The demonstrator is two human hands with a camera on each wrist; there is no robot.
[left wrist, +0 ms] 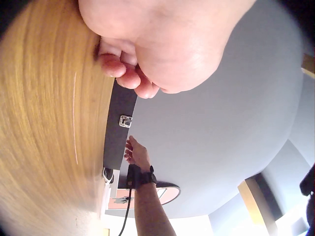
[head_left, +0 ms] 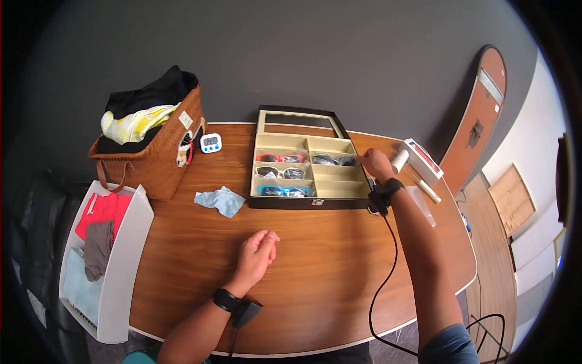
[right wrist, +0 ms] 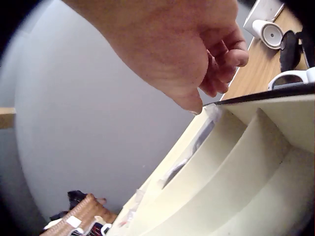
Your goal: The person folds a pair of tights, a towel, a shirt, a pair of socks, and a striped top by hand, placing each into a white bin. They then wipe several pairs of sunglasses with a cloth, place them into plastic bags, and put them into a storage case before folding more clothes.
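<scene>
A black display case (head_left: 285, 204) lies with its lid raised on the table, its cream inside split into compartments. Bagged red sunglasses (head_left: 282, 159), white sunglasses (head_left: 281, 172) and blue sunglasses (head_left: 285, 192) fill the left column's lower rows. Dark sunglasses (head_left: 334, 160) in clear plastic lie in the right column's second row. Over the case's right edge is my right hand (head_left: 377, 165), fingers loosely curled, the thumb tip right by that plastic (right wrist: 212, 112) in the right wrist view. My left hand (head_left: 257, 258), loosely curled and holding nothing, is in front of the case.
Right of the case are a white cylinder (head_left: 399, 161), a white box (head_left: 422, 161), black sunglasses (right wrist: 290, 51) and white-framed glasses (right wrist: 295, 76). Leftward are a blue cloth (head_left: 222, 201), a timer (head_left: 211, 143), a brown basket (head_left: 151, 164) of clothes and a white bin (head_left: 124, 270).
</scene>
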